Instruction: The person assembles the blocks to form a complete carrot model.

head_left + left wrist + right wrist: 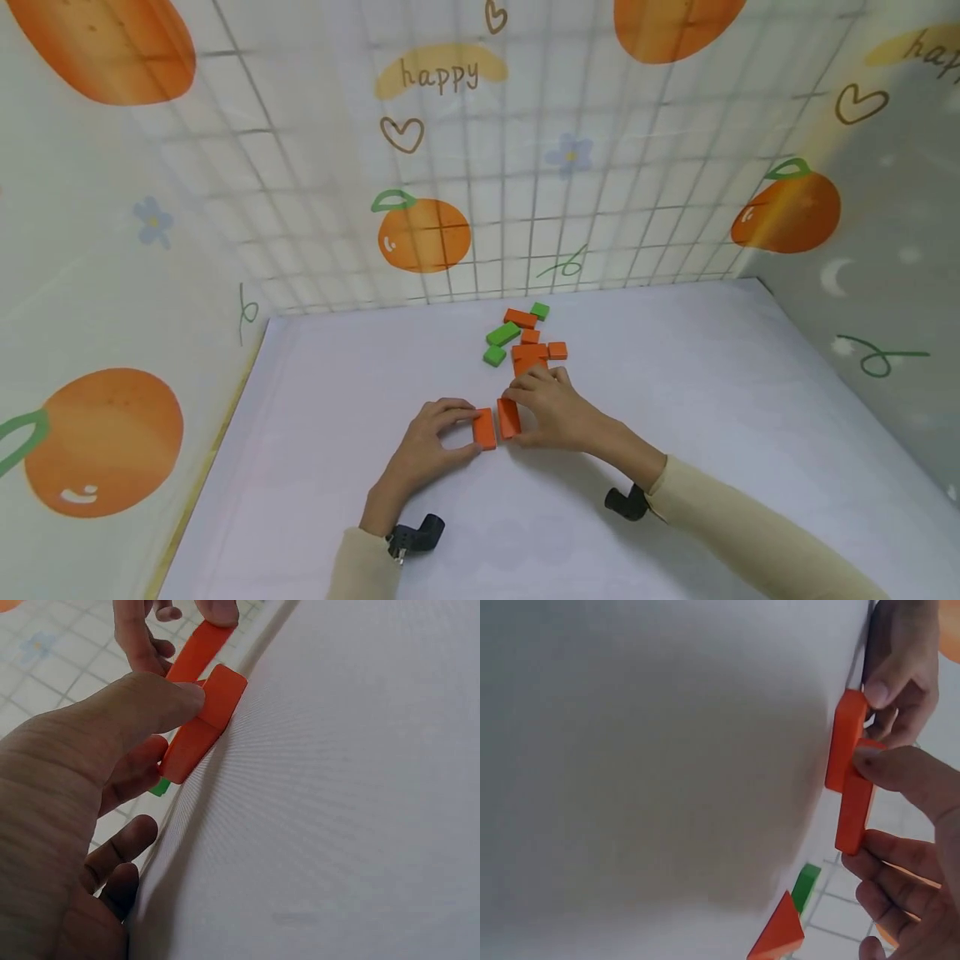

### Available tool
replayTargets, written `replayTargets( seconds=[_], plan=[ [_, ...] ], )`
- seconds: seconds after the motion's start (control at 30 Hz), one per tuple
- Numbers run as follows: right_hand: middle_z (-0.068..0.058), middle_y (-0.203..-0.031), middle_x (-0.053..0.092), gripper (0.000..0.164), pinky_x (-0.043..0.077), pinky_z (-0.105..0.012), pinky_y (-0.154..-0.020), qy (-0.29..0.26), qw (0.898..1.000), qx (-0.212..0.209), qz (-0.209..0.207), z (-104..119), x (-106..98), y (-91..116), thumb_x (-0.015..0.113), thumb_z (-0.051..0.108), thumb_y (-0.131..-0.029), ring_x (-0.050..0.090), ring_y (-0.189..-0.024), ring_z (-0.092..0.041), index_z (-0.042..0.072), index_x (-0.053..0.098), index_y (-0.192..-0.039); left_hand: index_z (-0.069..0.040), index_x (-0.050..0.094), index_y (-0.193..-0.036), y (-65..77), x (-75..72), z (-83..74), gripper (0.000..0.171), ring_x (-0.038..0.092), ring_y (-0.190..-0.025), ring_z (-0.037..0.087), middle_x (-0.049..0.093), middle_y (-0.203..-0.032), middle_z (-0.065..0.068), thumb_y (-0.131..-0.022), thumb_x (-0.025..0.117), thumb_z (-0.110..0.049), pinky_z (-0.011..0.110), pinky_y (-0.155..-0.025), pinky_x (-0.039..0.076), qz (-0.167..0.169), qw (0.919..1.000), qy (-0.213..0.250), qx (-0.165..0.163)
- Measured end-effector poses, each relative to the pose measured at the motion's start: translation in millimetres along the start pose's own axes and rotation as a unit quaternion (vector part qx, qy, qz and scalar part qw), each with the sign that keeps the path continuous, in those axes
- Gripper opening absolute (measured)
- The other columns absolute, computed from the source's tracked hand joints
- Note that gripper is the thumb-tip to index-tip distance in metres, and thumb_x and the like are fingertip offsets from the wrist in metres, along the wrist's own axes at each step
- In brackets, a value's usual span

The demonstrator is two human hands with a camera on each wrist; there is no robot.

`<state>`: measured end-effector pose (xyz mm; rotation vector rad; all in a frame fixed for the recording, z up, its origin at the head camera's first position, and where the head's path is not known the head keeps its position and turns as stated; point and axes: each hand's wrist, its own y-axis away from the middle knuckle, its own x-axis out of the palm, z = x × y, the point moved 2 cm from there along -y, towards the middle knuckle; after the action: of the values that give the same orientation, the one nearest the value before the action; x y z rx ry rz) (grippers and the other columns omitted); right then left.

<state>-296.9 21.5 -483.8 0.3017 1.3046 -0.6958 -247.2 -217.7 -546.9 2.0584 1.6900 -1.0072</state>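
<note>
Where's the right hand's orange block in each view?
Head: orange block below and slightly right of centre.
Left wrist: near the top, left of centre.
Right wrist: right of centre, slightly below mid-height.
Shared landmark: the left hand, visible in all three.

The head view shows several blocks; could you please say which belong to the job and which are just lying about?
In use:
left orange block, held by left hand
right orange block, held by right hand

Apparently lying about:
green blocks
other orange blocks
</note>
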Motion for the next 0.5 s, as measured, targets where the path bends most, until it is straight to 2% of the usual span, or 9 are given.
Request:
replayTargets(
  seconds=[0.2,0.5],
  plan=[
    [0.003,-0.115,0.063,0.055,0.032,-0.041,-0.085,0.019,1.0,-0.002,0.008,3.6,9.1,-3.6,0.084,0.047,-0.076,0.047,-0.114,-0.019,0.014,0.071,-0.118,-0.029,0.07,-0.125,-1.8,0.3,0.5,0.045,0.046,-0.121,0.005,0.055,-0.13,-0.022,-0.082,0.082,-0.038,0.043,-0.103,0.042,0.009,0.9999,0.0,0.004],
    [0.002,-0.114,0.063,0.055,0.033,-0.041,-0.082,0.034,0.999,-0.006,0.017,8.1,14.0,-3.8,0.085,0.046,-0.075,0.048,-0.116,-0.021,0.013,0.07,-0.117,-0.028,0.071,-0.124,-0.4,-0.2,-1.0,0.044,0.048,-0.118,0.007,0.055,-0.129,-0.02,-0.082,0.082,-0.037,0.044,-0.1,0.043,0.004,1.0,-0.007,0.005]
  ],
)
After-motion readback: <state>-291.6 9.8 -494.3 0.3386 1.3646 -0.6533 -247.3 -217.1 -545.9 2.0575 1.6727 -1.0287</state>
